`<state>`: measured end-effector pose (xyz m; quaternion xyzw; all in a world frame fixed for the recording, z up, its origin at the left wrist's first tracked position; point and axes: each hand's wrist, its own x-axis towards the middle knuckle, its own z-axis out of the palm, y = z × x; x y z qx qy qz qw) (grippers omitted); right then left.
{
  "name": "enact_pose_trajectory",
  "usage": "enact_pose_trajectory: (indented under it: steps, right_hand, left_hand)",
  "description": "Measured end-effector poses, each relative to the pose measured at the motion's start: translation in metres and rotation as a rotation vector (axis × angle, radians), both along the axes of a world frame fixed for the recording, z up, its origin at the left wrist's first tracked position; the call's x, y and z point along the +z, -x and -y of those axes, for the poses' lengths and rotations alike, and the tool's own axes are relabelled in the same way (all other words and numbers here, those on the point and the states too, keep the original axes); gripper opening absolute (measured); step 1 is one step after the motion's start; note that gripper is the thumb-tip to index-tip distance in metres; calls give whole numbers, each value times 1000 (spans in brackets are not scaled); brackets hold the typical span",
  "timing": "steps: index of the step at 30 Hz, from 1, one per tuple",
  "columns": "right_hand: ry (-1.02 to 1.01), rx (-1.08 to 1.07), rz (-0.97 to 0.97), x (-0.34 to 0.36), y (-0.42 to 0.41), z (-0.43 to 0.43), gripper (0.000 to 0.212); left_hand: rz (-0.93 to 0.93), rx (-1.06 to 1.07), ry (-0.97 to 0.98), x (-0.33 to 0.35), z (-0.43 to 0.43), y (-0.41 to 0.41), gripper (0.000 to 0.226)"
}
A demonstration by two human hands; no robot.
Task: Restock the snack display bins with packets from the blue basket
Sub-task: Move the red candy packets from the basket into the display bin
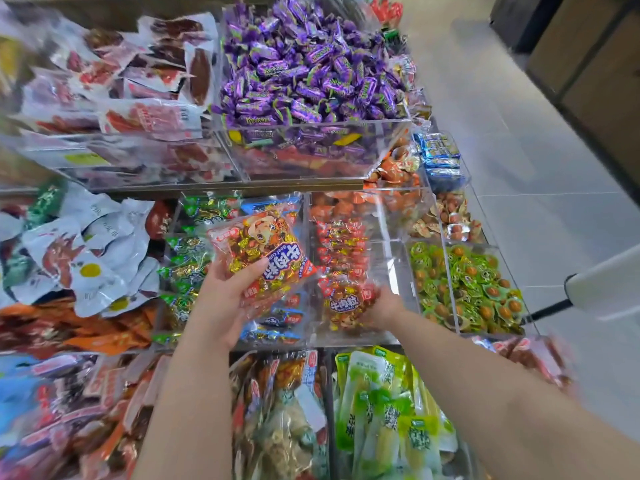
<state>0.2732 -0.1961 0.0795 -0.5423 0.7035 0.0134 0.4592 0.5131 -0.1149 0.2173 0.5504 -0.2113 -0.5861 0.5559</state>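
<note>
My left hand (pixel 221 299) grips a red packet of gold-wrapped beef cubes (pixel 263 258), held tilted above the middle row of bins. My right hand (pixel 382 306) is down inside a clear acrylic bin (pixel 398 216), closed on a second red beef-cube packet (pixel 346 303) that lies at the bin's front. More red packets (pixel 341 237) are stacked behind it in the same bin. The blue basket is out of view.
Bins of green (pixel 188 258) and blue packets (pixel 277 320) sit under my left hand. A bin of purple candies (pixel 308 67) stands on the upper tier. Green-wrapped snacks (pixel 467 285) fill the bins to the right. Long pouches (pixel 381 410) lie in the front row. Tiled floor is at right.
</note>
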Motion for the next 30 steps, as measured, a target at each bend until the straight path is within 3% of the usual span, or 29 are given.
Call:
enact_pose_trajectory:
  steps: [2,3,5,9,11,16,21,23,25,27,29,30]
  right_hand:
    - [-82,-42,-79,-3,2,0,106]
    - [-111,-41,-57,-4,2,1,110]
    - [-104,-15,-20,-6,-1,6,98]
    - [98,78,-51,-8,-17,15,46]
    - [102,29,-31,-12,-22,19,44]
    - [14,77,-60,-9,-15,20,71]
    - [-304,-90,227,43,-2,18,101]
    - [-157,-94,212,83,8,22,100]
    - [203,-100,412,128,16,23,77]
    - [417,27,649,169,18,17,56]
    - [437,285,623,191,17,12,59]
    - [446,406,521,196,15,11,65]
  left_hand:
    - [19,-3,-14,-1,3,0,67]
    - [21,-3,-16,-2,4,0,68]
    - [26,-1,-17,-4,6,-1,65]
    - [40,-11,-10,-8,10,-2,64]
    - [54,-29,-9,-8,12,-1,66]
    - [102,-91,-2,-10,12,6,63]
    - [212,-192,-35,-6,12,19,73]
    - [304,-219,-46,-5,13,22,76]
    - [400,-304,-74,-3,17,26,86]
    - [498,-422,-117,1,22,34,99]
    - [590,-503,-124,4,28,45,97]
    - [618,-527,-100,4,31,51,82]
